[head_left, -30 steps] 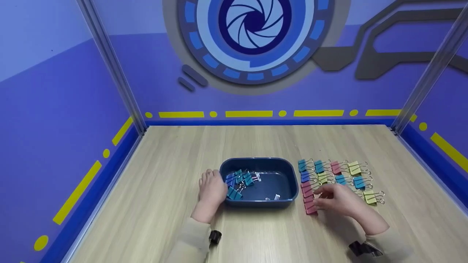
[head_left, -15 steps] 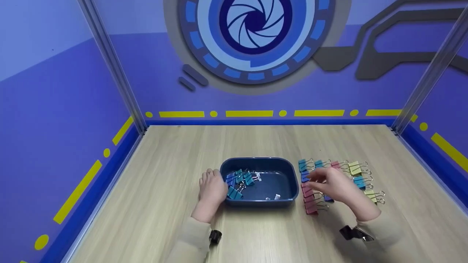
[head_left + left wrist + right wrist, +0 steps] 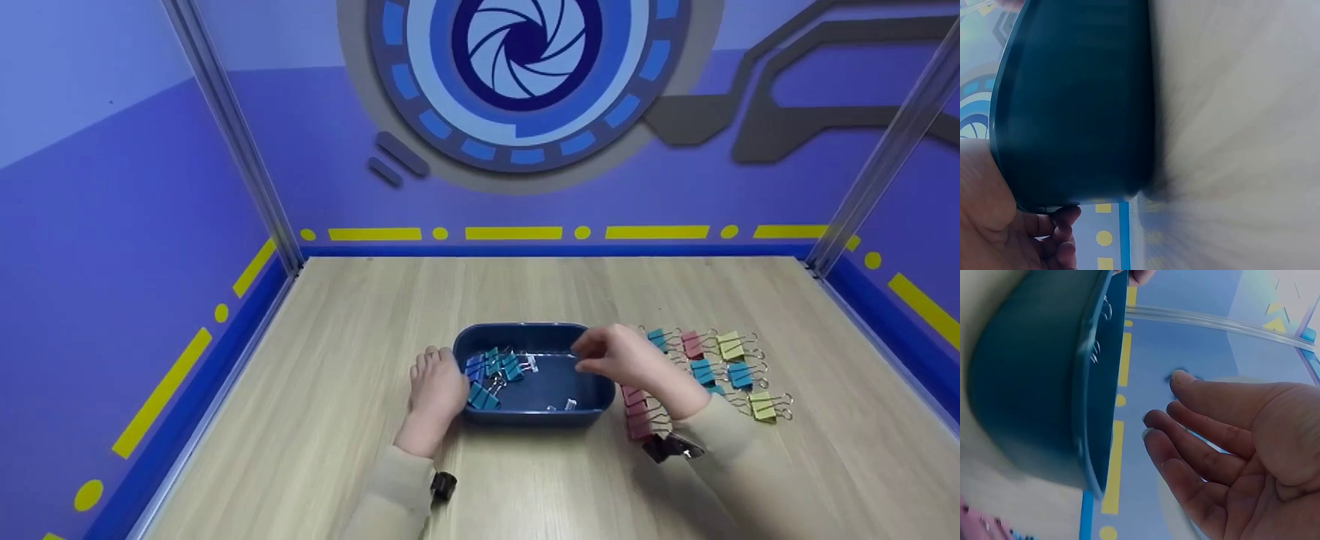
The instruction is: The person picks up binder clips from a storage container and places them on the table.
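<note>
My left hand point(image 3: 436, 384) holds the left end of a dark blue plastic box point(image 3: 534, 418). In the left wrist view its fingers point(image 3: 1064, 233) curl against the box's corner below the rim. Over the box's right end hovers my right hand point(image 3: 619, 358); the right wrist view shows its thumb and fingers apart, nothing between them. Inside the box, mostly to the left, lie teal binder clips point(image 3: 484, 396), a blue binder clip point(image 3: 475, 367) and small silvery pieces point(image 3: 570, 404).
Right of the box, several binder clips lie in rows: pink clips point(image 3: 637, 412) nearest it, blue clips point(image 3: 741, 376) and yellow clips point(image 3: 763, 406) farther right. My right forearm covers some of them. Patterned walls point(image 3: 525, 195) enclose the wooden table point(image 3: 360, 315).
From the pink clips my right hand has moved up, then left over the box's right end. My left hand and the box keep their places.
</note>
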The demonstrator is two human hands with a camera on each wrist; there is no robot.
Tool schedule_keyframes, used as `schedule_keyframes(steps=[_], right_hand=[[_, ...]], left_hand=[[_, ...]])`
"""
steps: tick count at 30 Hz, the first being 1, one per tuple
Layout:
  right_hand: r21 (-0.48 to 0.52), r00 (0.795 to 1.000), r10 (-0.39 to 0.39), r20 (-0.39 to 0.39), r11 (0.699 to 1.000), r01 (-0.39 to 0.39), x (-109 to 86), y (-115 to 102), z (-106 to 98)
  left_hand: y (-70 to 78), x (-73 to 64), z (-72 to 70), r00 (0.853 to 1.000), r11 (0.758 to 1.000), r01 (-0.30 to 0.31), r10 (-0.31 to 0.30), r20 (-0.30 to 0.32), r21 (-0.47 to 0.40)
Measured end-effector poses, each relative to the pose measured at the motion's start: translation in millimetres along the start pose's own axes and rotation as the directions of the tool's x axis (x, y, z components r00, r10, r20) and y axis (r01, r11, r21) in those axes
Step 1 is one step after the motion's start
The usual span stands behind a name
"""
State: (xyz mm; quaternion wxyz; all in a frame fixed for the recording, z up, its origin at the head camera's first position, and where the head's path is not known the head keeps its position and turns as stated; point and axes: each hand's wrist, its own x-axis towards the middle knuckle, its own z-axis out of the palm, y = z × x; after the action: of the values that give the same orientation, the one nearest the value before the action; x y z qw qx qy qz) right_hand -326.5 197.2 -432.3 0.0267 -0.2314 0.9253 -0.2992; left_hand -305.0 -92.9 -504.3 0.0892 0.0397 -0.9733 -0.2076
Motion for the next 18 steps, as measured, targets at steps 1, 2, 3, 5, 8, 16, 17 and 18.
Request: schedule_keyframes(steps=[1, 2, 3, 5, 8, 16, 17, 18], right_hand=[[0.009, 1.0, -0.006, 0.007, 1.0, 0.006, 3.7, -1.1, 2.2], [0.017, 1.0, -0.007, 0.015, 1.0, 0.007, 7.3, -2.1, 4.6], [0.026, 1.0, -0.008, 0.021, 1.0, 0.008, 10.7, -3.0, 6.9], [0.04, 0.999, -0.012, 0.033, 0.999, 0.01, 17.4, -5.0, 12.0], [0.052, 0.999, -0.004, 0.049, 0.999, 0.002, 27.3, -7.9, 21.1], [0.04, 0.994, 0.045, 0.099, 0.998, -0.05, 50.7, -16.0, 45.9], [0.03, 0.994, 0.05, 0.098, 0.998, -0.053, 53.0, -16.5, 48.3], [0.022, 0.994, 0.059, 0.095, 0.998, -0.061, 55.3, -16.9, 50.7]], left_hand=[[-0.1, 0.2, 0.1, 1.0, 1.0, 0.0, 0.0, -0.001, -0.001], [0.1, 0.2, -0.1, 1.0, 1.0, 0.0, 0.0, -0.002, -0.002], [0.5, 0.0, -0.6, 1.0, 1.0, -0.001, 0.001, -0.004, -0.004], [0.8, -0.3, -1.1, 1.0, 1.0, -0.001, 0.001, -0.001, -0.005], [1.1, -0.7, -0.8, 1.0, 1.0, 0.0, 0.0, 0.003, -0.005], [0.8, -0.1, -0.6, 1.0, 1.0, -0.002, 0.002, -0.001, -0.016], [0.6, -0.1, -0.5, 1.0, 1.0, 0.0, 0.0, -0.002, -0.017], [0.5, 0.1, -0.4, 1.0, 1.0, 0.003, -0.003, 0.001, -0.016]])
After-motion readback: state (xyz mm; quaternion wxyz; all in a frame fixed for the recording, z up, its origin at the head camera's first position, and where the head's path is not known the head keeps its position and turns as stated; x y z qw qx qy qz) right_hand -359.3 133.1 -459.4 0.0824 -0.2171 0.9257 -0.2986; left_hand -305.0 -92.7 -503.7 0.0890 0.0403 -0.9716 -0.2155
